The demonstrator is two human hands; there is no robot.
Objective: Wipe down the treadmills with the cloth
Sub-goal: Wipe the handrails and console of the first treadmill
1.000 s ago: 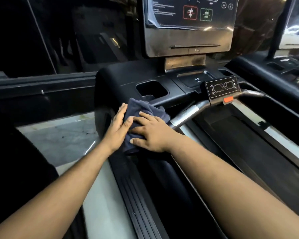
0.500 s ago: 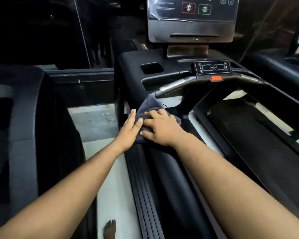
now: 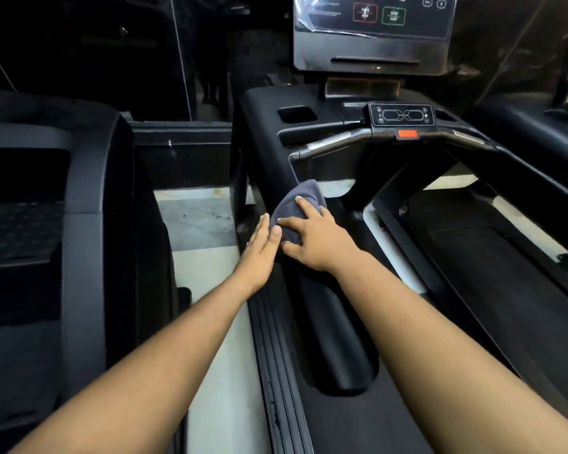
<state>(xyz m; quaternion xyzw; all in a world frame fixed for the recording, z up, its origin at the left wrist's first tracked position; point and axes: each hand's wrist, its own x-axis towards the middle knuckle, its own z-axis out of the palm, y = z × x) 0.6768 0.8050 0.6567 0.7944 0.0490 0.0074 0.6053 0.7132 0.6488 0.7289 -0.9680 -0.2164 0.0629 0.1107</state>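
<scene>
Sliding back toward the person along the treadmill's left side arm (image 3: pixel 328 309), the cloth (image 3: pixel 297 204) has come down from the top corner of the console, where it sat beside the cup recess (image 3: pixel 296 114) a second ago, and now lies bunched on the black arm just below the silver handlebar (image 3: pixel 328 144). The right hand (image 3: pixel 318 239) lies on top of it with fingers spread and fairly straight, pressing the grey fabric flat against the rounded plastic rather than gripping it. The left hand (image 3: pixel 263 247) rests alongside on the outer face of the arm, fingers straight and together, its thumb touching the cloth's edge and the right hand's fingers. The view has pulled back as well, so more of the long armrest and the ribbed side rail (image 3: pixel 276 371) shows between the forearms. That suggests the upper console corner has had its pass and the stroke is working down the arm; the padded stretch nearer the person looks not yet covered. The control pad (image 3: pixel 401 114) with its orange stop tab (image 3: pixel 407 134), the screen (image 3: pixel 374 18) above and the running belt (image 3: pixel 492 257) to the right lie well apart from the cloth, and a second machine (image 3: pixel 89 224) stands across the strip of pale floor (image 3: pixel 210 290), so much of the job appears to remain.
</scene>
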